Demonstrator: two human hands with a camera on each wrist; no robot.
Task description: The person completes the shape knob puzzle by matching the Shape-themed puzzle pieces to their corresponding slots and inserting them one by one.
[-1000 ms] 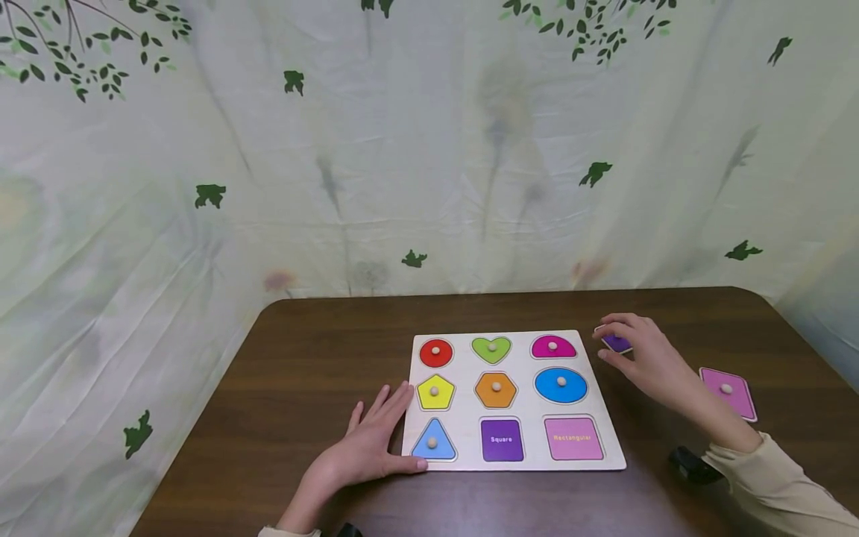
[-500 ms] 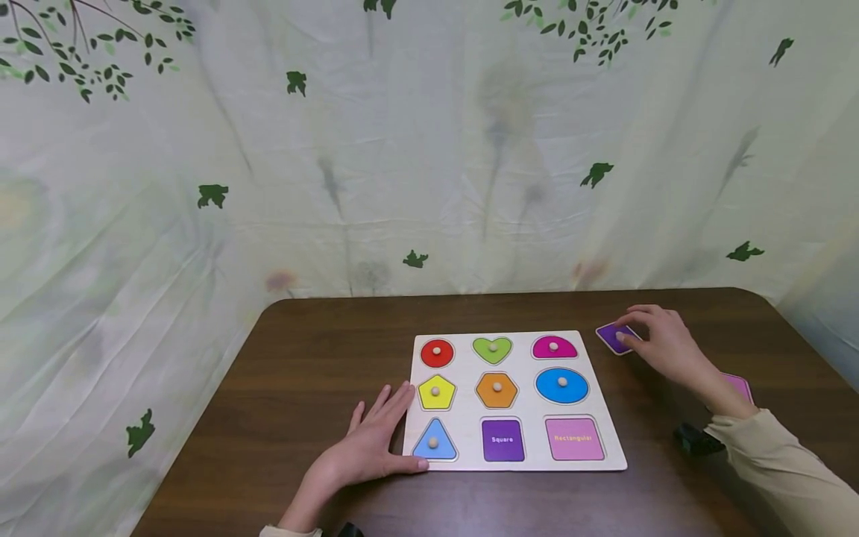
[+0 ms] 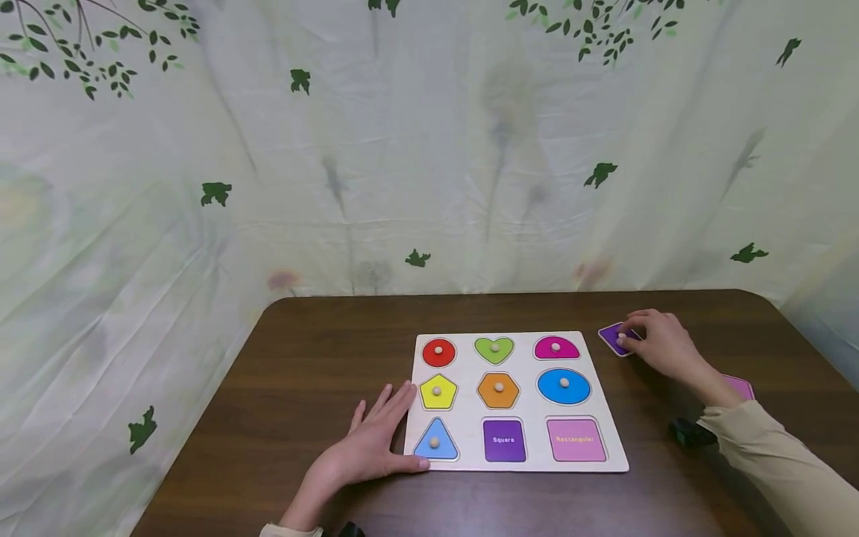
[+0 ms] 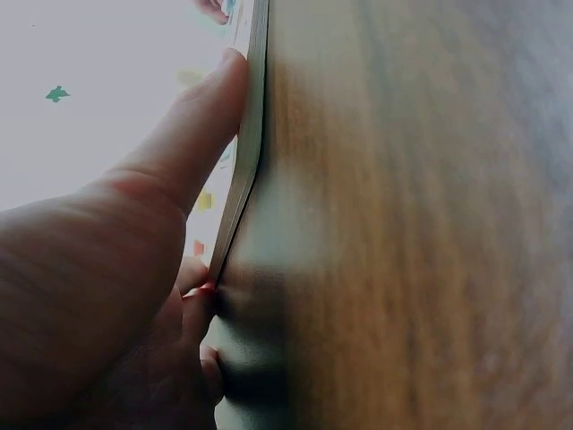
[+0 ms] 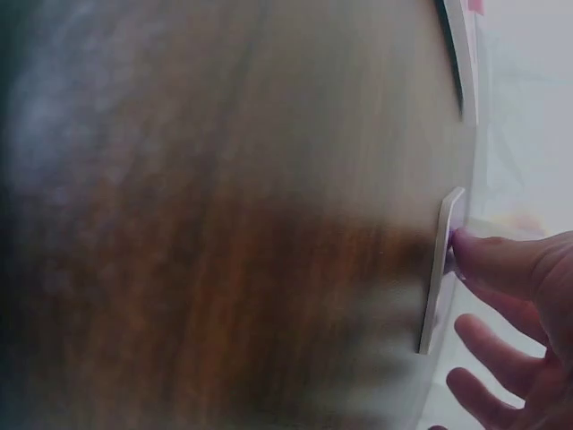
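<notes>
A white shape puzzle board (image 3: 466, 403) lies on the table. My left hand (image 3: 365, 447) rests at its near left corner, fingers fairly straight along the left edge and thumb on the front edge. In the left wrist view, the thumb (image 4: 192, 134) touches the board's rim. Beyond the board's far right corner, my right hand (image 3: 664, 343) pinches the knob of a purple square puzzle piece (image 3: 609, 335) between thumb and index finger. That piece (image 5: 436, 291) appears edge-on in the right wrist view, at or just above the table. A pink rectangular piece (image 3: 740, 386) lies partly hidden behind the right forearm.
Several knobbed pieces sit in the board, such as a red circle (image 3: 438, 353) and a blue triangle (image 3: 436, 441). Two recesses are bare: a purple square (image 3: 505, 440) and a pink rectangle (image 3: 577, 440). A pale curtain (image 3: 429, 149) hangs behind the brown table (image 3: 322, 350).
My right hand has shifted slightly right and its thumb and index finger have come onto the purple square's knob. The left hand holds its place on the board.
</notes>
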